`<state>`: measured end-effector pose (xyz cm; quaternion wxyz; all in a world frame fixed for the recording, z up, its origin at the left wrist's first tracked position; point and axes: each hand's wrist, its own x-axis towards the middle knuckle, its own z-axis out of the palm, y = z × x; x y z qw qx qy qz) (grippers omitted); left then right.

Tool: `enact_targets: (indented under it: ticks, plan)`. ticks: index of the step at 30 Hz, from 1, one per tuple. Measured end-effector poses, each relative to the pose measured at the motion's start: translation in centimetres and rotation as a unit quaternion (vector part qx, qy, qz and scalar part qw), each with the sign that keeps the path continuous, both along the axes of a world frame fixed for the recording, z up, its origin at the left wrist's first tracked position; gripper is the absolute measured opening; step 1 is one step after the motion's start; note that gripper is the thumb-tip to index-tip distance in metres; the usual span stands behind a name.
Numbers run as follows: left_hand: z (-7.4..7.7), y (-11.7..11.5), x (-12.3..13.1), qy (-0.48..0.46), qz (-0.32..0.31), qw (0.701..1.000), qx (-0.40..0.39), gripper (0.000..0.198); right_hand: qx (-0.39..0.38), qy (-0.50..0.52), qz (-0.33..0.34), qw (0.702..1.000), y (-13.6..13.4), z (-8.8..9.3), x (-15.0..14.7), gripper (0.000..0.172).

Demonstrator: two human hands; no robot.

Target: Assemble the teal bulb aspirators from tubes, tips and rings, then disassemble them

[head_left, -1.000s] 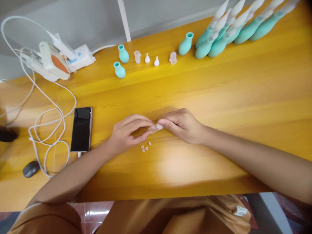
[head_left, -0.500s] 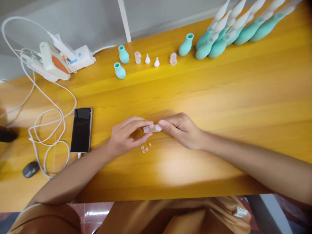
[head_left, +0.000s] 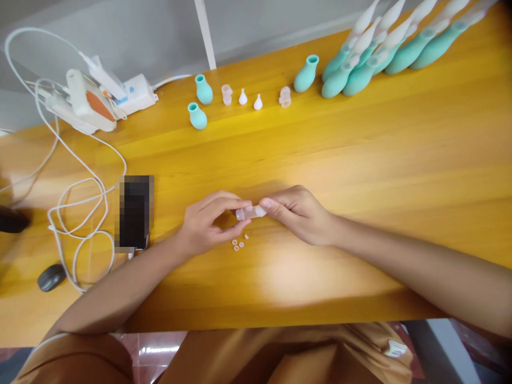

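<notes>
Between thumb and fingers, my left hand pinches a short clear plastic connector tube over the middle of the table. My right hand grips a small white nozzle tip at the tube's right end; the fingertips hide part of it. Whether the tip sits inside the tube or only touches it, I cannot tell. Just below my left fingers lie several tiny pale rings on the wood.
Teal rubber bulbs, clear connectors and white tips stand along the back. Several teal bulbs with nozzles cluster at back right. Left are a blurred-out phone, a mouse, white cables and a power strip.
</notes>
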<state>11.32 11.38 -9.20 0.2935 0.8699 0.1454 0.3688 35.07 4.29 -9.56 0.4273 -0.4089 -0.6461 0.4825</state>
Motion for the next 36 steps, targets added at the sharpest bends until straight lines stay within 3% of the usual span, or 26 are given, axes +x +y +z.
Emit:
enact_targets:
  ticks: [4, 14, 20, 24, 28, 32, 36]
  plan:
    - [0.0, -0.1, -0.1, 0.011, 0.009, 1.0, -0.011, 0.038, 0.008, -0.012, -0.006, 1.0, 0.0, 0.0, 0.0, 0.056]
    - [-0.9, -0.1, -0.5, 0.025, 0.007, 0.991, -0.132, 0.05, 0.018, -0.014, -0.02, 1.0, 0.0, -0.3, 0.1, 0.057]
    - [-0.6, 0.1, -0.4, -0.002, -0.001, 0.966, -0.26, 0.031, 0.032, -0.018, -0.019, 0.999, 0.1, -0.5, 0.2, 0.054]
    - [0.0, 0.9, -0.1, -0.05, -0.034, 0.939, -0.338, 0.018, 0.098, -0.098, 0.035, 0.99, 0.2, -0.4, 0.2, 0.054]
    - [0.0, 1.8, -0.2, -0.077, -0.023, 0.908, -0.411, 0.017, 0.129, -0.179, 0.104, 0.97, 0.5, 0.5, 0.6, 0.055]
    - [-0.7, 2.0, -0.4, -0.11, -0.031, 0.878, -0.465, 0.021, 0.116, -0.215, 0.004, 0.97, 1.7, 1.9, 1.7, 0.043]
    - [-0.9, 1.6, -0.5, -0.127, -0.033, 0.848, -0.513, 0.033, 0.154, -0.252, -0.075, 0.952, 5.2, 2.6, 2.2, 0.019]
